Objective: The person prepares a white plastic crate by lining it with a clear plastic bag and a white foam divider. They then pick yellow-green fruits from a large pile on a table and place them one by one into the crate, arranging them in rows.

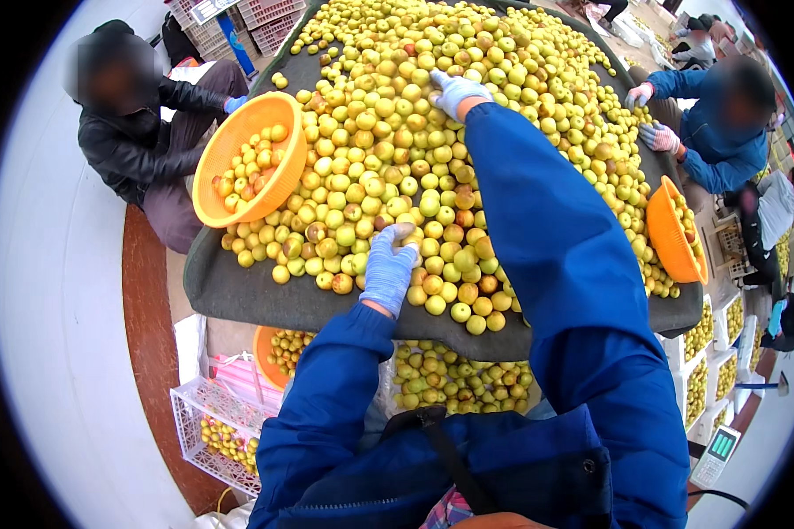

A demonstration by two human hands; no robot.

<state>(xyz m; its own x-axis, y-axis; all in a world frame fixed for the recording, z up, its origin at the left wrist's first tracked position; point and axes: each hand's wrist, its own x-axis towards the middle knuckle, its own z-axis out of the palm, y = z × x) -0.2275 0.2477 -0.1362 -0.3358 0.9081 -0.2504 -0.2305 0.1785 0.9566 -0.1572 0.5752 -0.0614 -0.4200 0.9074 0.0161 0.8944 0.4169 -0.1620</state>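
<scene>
A large heap of green and reddish-brown round fruits, which look like jujubes [370,152], covers a table lined with dark cloth [264,297]. In a light blue knit glove, my left hand [390,264] is at the near edge of the heap, its thumb and fingers around a yellow-green fruit [410,239]. My right arm reaches farther across, and my right hand [460,94], in a pale glove, lies on the fruits with its fingers spread; whether it grips one cannot be told. An orange plastic basket [294,165], partly filled with fruits, tilts on the heap at the left.
A person in black [132,145] sits at the left; a person in blue [721,132] handles fruits at the right. Another orange basket [661,231] stands at the right edge. Below are a white plastic crate [192,410], an orange basket [264,357] and fruit-filled boxes [701,390].
</scene>
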